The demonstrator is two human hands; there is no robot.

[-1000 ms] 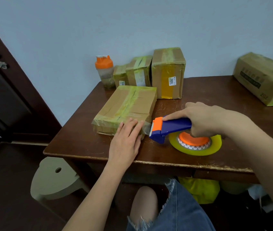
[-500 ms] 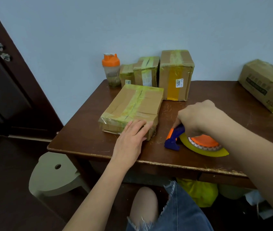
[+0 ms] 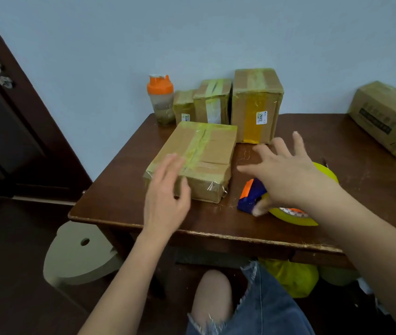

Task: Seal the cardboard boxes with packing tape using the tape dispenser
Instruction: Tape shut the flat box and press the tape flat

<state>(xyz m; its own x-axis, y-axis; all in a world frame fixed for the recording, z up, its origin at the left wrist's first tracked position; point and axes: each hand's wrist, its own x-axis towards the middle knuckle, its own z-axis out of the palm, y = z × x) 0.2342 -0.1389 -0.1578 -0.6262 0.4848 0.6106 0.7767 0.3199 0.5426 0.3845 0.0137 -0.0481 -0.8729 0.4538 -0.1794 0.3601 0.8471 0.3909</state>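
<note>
A flat cardboard box (image 3: 206, 155) with yellowish tape along its top lies on the dark wooden table (image 3: 337, 146). My left hand (image 3: 165, 197) hovers open by the box's near left corner, fingers straight. My right hand (image 3: 286, 170) is open with spread fingers, above the table just right of the box. Under it lies the blue and orange tape dispenser (image 3: 250, 197) with its yellow tape roll (image 3: 301, 218), resting on the table and partly hidden by the hand.
Three taped boxes (image 3: 257, 102) stand along the wall, beside an orange-lidded shaker bottle (image 3: 160, 97). A larger carton (image 3: 388, 119) lies at the table's right back. A pale stool (image 3: 76, 257) stands left of the table; a dark door (image 3: 3, 112) is further left.
My right hand has set the dispenser down on the table and let go, opening above it. My left hand has lifted off the box's front edge and shifted left.
</note>
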